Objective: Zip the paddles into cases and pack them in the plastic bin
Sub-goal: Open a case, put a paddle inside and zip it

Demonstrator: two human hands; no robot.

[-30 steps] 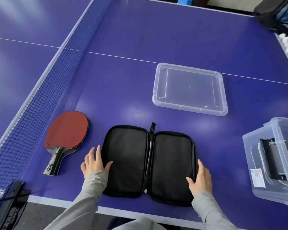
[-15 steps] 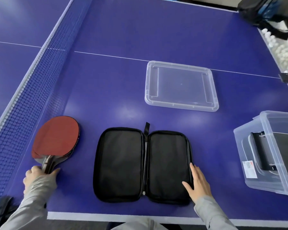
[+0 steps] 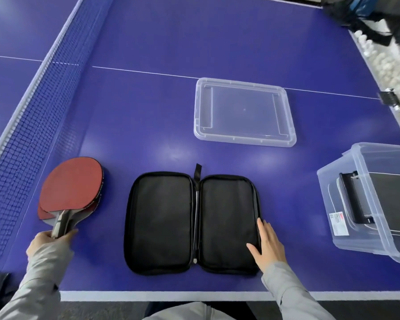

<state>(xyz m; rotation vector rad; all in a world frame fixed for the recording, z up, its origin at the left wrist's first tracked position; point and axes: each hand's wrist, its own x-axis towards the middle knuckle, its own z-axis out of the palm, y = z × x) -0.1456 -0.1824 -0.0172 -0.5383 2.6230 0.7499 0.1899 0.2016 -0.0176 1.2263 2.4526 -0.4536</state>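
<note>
A black paddle case lies unzipped and spread flat near the table's front edge. Two red-faced paddles are stacked left of it, handles pointing toward me. My left hand is closed around the paddle handles. My right hand rests flat, fingers spread, on the lower right corner of the open case. A clear plastic bin stands at the right edge and holds a zipped dark case.
The bin's clear lid lies upside down behind the case. The table net runs along the left side. Several white balls and a dark bag lie off the far right corner.
My left hand moved from the case's left edge to the paddle handles and closed on them. My right hand stayed on the case's right side.
</note>
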